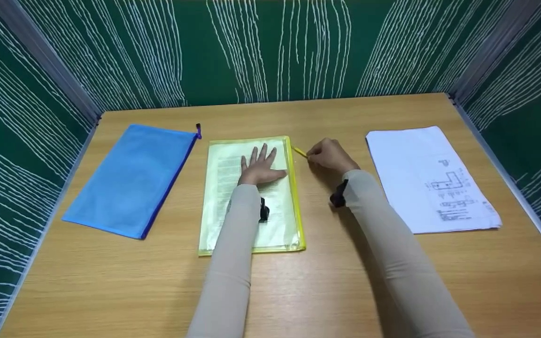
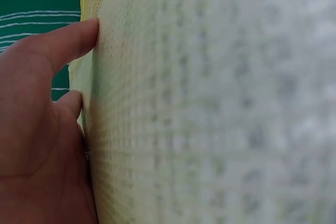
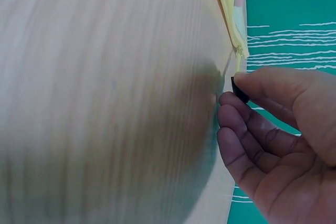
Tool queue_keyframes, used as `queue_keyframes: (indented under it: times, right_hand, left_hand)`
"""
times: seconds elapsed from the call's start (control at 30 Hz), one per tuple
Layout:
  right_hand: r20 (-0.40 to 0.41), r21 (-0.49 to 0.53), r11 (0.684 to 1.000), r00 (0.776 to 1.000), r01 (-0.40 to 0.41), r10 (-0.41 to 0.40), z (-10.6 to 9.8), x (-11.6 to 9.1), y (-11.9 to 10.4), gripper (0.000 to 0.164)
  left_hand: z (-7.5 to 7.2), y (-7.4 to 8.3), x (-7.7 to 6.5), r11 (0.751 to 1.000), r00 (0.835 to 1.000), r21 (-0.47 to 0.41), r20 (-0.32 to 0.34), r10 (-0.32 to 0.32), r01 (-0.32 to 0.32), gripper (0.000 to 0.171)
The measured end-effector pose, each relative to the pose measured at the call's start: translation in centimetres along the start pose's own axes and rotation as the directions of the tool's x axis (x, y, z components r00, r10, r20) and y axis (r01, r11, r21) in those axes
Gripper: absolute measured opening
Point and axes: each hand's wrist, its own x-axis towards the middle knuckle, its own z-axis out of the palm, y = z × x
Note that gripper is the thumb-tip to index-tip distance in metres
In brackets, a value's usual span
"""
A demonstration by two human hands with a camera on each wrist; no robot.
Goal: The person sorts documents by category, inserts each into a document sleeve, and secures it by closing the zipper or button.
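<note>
A yellow-edged mesh zip pouch [image 1: 294, 206] lies flat on the wooden table, with a printed sheet showing through it. My left hand [image 1: 262, 168] rests on its upper part, fingers spread and thumb toward the right edge. Just right of the pouch's upper right corner, my right hand [image 1: 330, 155] pinches the zipper pull [image 3: 240, 91] between thumb and forefinger. This pull has a black end on a yellow cord [image 1: 299, 151] stretched from the zip's corner. In the right wrist view the other fingers curl loosely below it.
A blue zip pouch [image 1: 132, 183] with a dark purple edge lies slanted on the left of the table [image 1: 336, 291]. To the right is a stack of white paper [image 1: 406, 173] with a printed drawing. Green walls [image 1: 270, 51] with white lines stand behind and at both sides.
</note>
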Motion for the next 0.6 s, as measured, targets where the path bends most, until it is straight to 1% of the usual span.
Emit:
queue_keyframes:
  times: [0.4,0.6]
  right_hand:
    - [-0.028,0.021,1.000,0.999,0.022,-0.022,0.2,-0.2,1.0,0.023]
    - [-0.078,-0.011,0.996,0.993,0.092,-0.092,0.3,-0.1,1.3,0.023]
  left_hand:
    - [0.2,0.1,-0.1,1.000,1.000,-0.017,-0.009,-0.006,0.006,0.083]
    - [0.1,0.1,-0.2,1.000,1.000,0.000,-0.016,-0.008,0.008,0.083]
